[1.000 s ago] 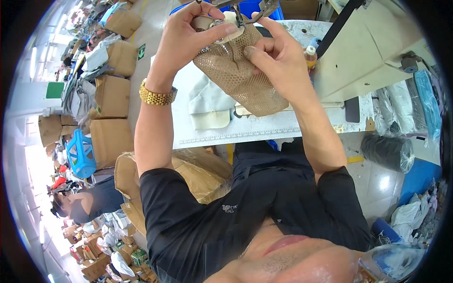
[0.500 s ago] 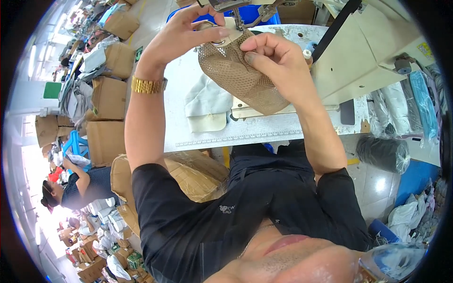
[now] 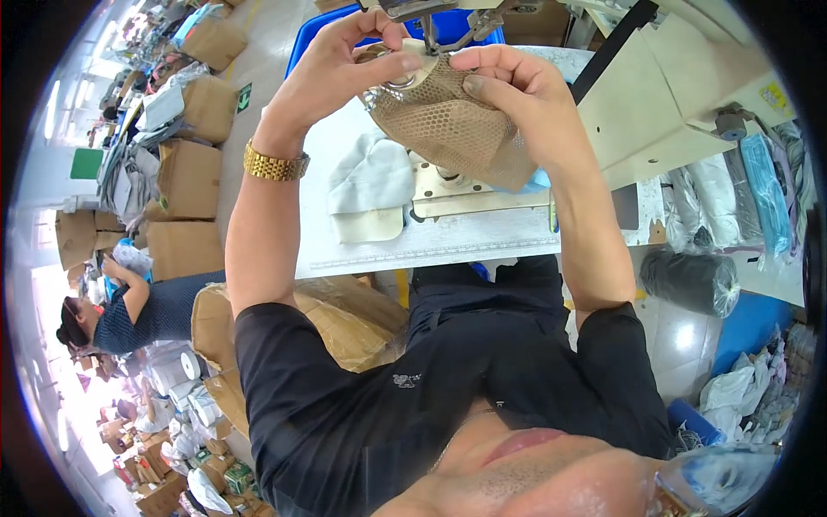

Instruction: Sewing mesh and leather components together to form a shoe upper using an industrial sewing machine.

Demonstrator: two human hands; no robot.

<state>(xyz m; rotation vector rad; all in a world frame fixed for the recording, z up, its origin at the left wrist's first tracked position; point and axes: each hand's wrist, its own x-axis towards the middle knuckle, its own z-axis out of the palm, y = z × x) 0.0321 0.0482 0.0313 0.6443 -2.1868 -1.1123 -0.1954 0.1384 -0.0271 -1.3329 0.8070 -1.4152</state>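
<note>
My left hand [image 3: 332,73] grips the top of a beige mesh pouch [image 3: 444,138] at a cream patch [image 3: 413,71] with a metal ring. My right hand [image 3: 525,99] pinches the mesh beside it, thumb and index finger close together. The patch's edge is at the needle and presser foot [image 3: 431,43] of a sewing machine [image 3: 685,82]. Below the pouch, grey fabric pieces with a cream panel [image 3: 366,194] lie on the white worktable [image 3: 439,250], next to the machine's metal bed plate [image 3: 482,207].
A blue bin [image 3: 310,43] sits behind the table. Cardboard boxes [image 3: 185,177] and stacks of goods line the left side. A person [image 3: 138,310] works there. Plastic-wrapped rolls [image 3: 689,280] and bundles are at the right. An open carton [image 3: 215,336] stands by my left side.
My right hand and the pouch's lower part have shifted up, uncovering more bed plate. My left hand stays on the patch. The co-worker's arm has moved.
</note>
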